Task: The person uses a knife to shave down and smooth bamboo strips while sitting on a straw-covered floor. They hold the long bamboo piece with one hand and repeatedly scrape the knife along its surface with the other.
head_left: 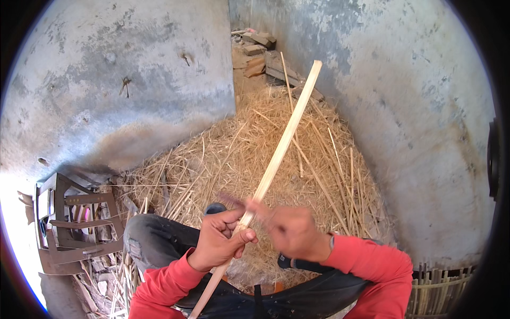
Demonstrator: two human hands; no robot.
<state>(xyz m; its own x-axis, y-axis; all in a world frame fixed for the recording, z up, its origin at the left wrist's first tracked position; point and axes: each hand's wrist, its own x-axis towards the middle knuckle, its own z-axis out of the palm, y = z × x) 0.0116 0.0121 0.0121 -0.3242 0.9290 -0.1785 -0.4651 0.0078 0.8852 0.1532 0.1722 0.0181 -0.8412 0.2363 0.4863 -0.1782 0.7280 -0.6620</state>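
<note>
A long pale bamboo strip (285,137) slants from my lap up and away to the right. My left hand (219,243) is closed around its lower part, thumb lying along the near side. Just right of it, my right hand (295,229) is a closed fist, smeared by motion, with its fingertips at the strip. A dark, thin, blade-like tool (231,200) crosses behind the strip just above my left hand. It seems to come from my right hand's grip, but blur hides its handle and exact kind.
Shavings and thin strips (228,154) cover the floor ahead. A brown metal frame (79,226) stands at the left, beside more split pieces. Bricks (257,45) lie in the far corner between two worn walls. A slatted basket-like thing (438,290) is at the lower right.
</note>
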